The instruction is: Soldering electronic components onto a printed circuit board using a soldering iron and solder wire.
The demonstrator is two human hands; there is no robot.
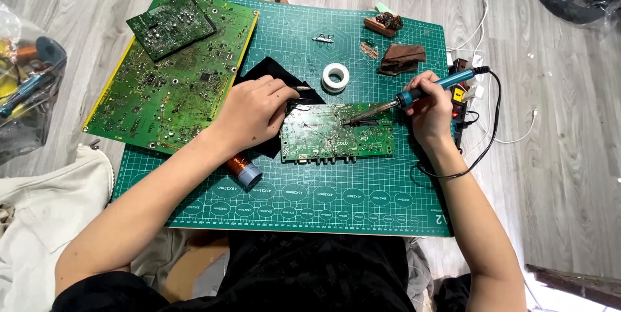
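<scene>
**Two hands, one small board, one hot iron**

Two bare hands work over a small green circuit board [337,133] that lies flat near the middle of a green cutting mat [362,211], which covers the low desk in front of the seated person. By my judgement the board is light, thin and stiff, with fragile parts and sharp solder points on its face, so it is best steadied by its edges or corners and not pressed on the middle.

Left hand [253,112] rests at the board's upper left corner, fingers curled and closed round a thin metal tool [301,88], likely tweezers, whose tip pokes out toward the right; the heel of the hand lies on a black cloth [270,69]. Just below the wrist a spool of copper wire [240,169] lies on its side.

Right hand [428,106] has a pen-like grip, closed tight, on the blue handle of a soldering iron [414,94]. Its tip slants down left and meets the board's upper middle. The iron looks light but hot at the end, and its black cable [495,118] could tug.

Farther off sit a white tape roll [336,77], a brown folded rag [401,59], and, at the far left, a large green board [169,85] with a smaller one [171,24] laid on top.
</scene>
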